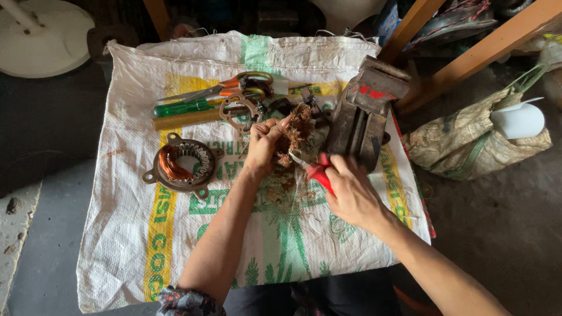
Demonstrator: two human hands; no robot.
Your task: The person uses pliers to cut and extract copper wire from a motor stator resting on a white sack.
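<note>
My left hand [263, 143] grips a tangled bundle of copper wire [297, 130] above the middle of a white woven sack [134, 228]. My right hand [351, 190] is closed on red-handled pliers [316, 171], whose jaws touch the lower edge of the bundle. Brown wire scraps [280, 186] lie on the sack under both hands. A round motor stator with copper windings [182, 165] lies to the left of my left hand.
A metal bench vise [366, 111] stands just right of the bundle. Orange-handled scissors [219, 88], a green-handled screwdriver [181, 108], a wooden handle [187, 119] and a metal cover plate [239, 112] lie at the back. A sack bag with a white cup [518, 120] sits on the right.
</note>
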